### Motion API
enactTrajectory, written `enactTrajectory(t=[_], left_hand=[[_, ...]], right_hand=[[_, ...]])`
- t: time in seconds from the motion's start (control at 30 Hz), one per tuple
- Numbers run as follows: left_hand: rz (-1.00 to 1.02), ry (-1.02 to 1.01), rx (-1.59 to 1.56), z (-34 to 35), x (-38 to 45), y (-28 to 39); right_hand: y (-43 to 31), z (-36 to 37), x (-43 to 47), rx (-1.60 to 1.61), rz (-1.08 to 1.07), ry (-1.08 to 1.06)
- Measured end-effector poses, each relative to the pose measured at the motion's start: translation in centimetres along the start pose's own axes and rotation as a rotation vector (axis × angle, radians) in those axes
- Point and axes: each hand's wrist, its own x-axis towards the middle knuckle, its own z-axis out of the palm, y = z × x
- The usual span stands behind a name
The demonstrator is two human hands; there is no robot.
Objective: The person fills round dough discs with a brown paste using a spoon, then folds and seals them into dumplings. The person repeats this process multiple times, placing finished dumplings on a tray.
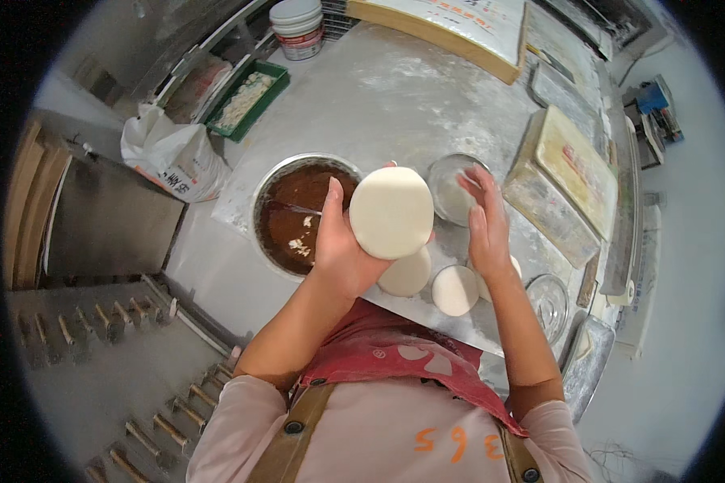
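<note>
My left hand [347,253] supports a flat round of pale dough [391,212] on its palm, thumb apart at the left. To the right, my right hand [488,223] is raised with its fingers apart and nothing in it. Behind those fingers is a round metal bowl [450,192] that seems to hold white flour. A large steel bowl of brown filling [287,181], with pale bits and a utensil in it, stands left of my left hand. Below the hands, more dough rounds [455,291] lie on the metal worktop [362,96]; my right forearm partly covers one.
At the right stands a lidded plastic box [556,187], with a clear round lid [547,308] nearer me. A white sack [172,157], a green tray of crumbs [248,99] and a bucket [297,30] line the left. A wood-edged box [441,33] sits at the back.
</note>
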Motion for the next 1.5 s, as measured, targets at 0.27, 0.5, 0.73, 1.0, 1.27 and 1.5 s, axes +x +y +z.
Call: enactTrajectory(t=[0.27, 0.5, 0.73, 1.0, 1.27, 1.5], left_hand=[[-0.118, -0.083, 0.018, 1.1, -0.5, -3.1], [-0.110, -0.085, 0.169, 1.7, -1.9, -4.2], [-0.100, -0.095, -0.005, 1.0, -1.7, -4.7], [-0.031, 0.037, -0.024, -0.4, -0.3, -2.9], [-0.044, 0.071, 0.016, -1.1, 0.8, -1.8], [-0.065, 0.089, 0.026, -0.9, 1.2, -2.3]], right_hand=[[-8.7, 0.1, -2.3, 0.050, -0.442, -0.352], [-8.3, -0.8, -2.8, -0.240, -0.379, -0.259], [-7.5, -2.8, -4.2, -0.408, -0.306, -0.237], [-1.3, -2.4, -2.9, -0.575, -0.036, -0.207], [5.1, 0.9, -0.6, -0.794, 0.000, -0.466], [2.4, -1.0, -0.5, -0.488, -0.052, -0.196]])
